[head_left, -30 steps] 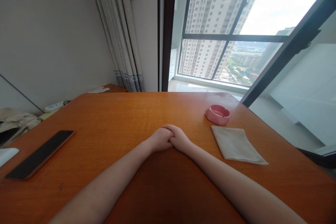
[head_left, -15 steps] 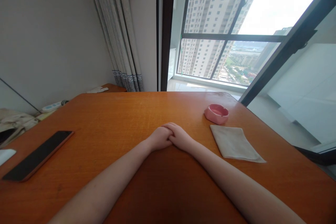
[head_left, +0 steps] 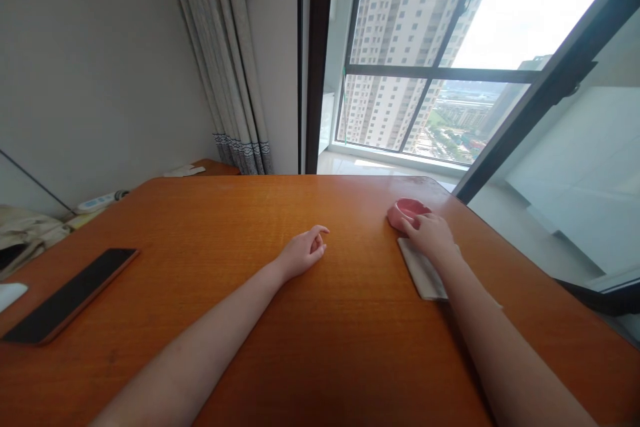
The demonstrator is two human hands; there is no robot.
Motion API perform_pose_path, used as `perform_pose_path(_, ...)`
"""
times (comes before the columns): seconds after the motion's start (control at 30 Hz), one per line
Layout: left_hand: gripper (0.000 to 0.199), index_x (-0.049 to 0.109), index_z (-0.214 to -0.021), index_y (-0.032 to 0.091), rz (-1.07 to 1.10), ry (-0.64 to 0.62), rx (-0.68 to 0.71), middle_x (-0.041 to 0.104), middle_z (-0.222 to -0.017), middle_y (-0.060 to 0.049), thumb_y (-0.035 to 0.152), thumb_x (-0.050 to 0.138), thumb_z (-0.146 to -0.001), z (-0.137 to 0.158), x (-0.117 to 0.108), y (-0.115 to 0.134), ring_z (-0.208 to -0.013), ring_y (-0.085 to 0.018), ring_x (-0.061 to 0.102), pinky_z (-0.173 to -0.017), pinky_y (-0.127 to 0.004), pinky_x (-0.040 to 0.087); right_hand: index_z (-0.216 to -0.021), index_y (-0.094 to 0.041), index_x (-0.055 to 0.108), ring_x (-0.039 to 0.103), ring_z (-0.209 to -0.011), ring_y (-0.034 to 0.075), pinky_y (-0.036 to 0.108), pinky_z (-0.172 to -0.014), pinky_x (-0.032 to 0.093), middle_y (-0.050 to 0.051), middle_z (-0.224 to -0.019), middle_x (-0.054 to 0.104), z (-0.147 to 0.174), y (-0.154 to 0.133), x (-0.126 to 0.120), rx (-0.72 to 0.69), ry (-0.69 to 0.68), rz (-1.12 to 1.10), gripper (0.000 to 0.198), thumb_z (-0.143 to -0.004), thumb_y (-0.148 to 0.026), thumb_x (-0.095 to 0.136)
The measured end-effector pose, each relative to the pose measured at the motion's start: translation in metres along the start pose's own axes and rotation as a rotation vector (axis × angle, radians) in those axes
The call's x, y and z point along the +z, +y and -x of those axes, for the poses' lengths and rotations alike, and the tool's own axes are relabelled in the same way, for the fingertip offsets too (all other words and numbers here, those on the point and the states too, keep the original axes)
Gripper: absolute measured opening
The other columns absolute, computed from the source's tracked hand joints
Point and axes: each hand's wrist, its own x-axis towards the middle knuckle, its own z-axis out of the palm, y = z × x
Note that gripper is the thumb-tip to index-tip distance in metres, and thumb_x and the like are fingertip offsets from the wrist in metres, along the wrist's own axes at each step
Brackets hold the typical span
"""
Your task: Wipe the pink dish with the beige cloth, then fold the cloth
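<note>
A pink ashtray (head_left: pixel 400 212) with a notched rim sits near the table's far right corner. My right hand (head_left: pixel 431 235) is on its near right side, thumb against the front wall and fingers over the rim, which partly hides it. Beneath that hand and forearm lies a folded grey cloth (head_left: pixel 423 273), partly covered. My left hand (head_left: pixel 303 253) rests near the middle of the table with nothing in it. Its fingers are loosely curled, the index finger reaching forward and apart from the thumb.
The brown wooden table (head_left: pixel 225 213) spans the view. At its left lies a long black-topped slab (head_left: pixel 73 293), with part of a white object (head_left: pixel 10 295) beside it. A power strip (head_left: pixel 97 203) and cloth (head_left: pixel 30 230) are beyond the left edge.
My hands were clasped together at the middle of the table. The right hand has come away and moved right to the ashtray; the left has stayed in about the same place.
</note>
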Motion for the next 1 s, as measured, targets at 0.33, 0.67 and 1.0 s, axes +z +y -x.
perform_pose_path(0.33, 0.031, 0.045, -0.116, 0.02, -0.038, 0.047, 0.038, 0.058, -0.09, -0.002, 0.024, 0.042, -0.085, 0.0, 0.002, 0.001, -0.073, -0.011, 0.054, -0.068, -0.025, 0.046, -0.08, -0.016, 0.057, 0.039, -0.115, 0.031, 0.043, -0.098, 0.032, 0.012, -0.093, 0.053, 0.005, -0.023, 0.0, -0.207, 0.105, -0.048, 0.019, -0.081, -0.035, 0.054)
perform_pose_path(0.67, 0.023, 0.057, -0.104, 0.021, -0.625, 0.025, 0.422, 0.058, -0.113, -0.007, 0.032, 0.047, -0.086, 0.016, -0.035, 0.033, -0.124, -0.023, 0.038, -0.111, -0.054, 0.01, -0.083, -0.021, 0.058, 0.025, -0.134, 0.029, 0.052, -0.109, 0.027, 0.007, -0.091, 0.054, 0.075, -0.128, 0.006, -0.872, 0.075, -0.553, 0.002, -0.081, -0.02, 0.057)
perform_pose_path(1.0, 0.025, 0.05, -0.073, 0.018, -0.586, 0.197, 0.016, 0.057, -0.085, -0.007, 0.04, 0.046, -0.084, 0.049, -0.088, -0.008, -0.083, -0.022, 0.05, -0.079, -0.037, 0.044, -0.113, -0.021, 0.053, 0.034, -0.129, 0.026, 0.045, -0.103, 0.035, 0.011, -0.137, 0.039, 0.064, -0.105, -0.013, -0.74, 0.114, -0.48, 0.027, -0.087, -0.025, 0.046)
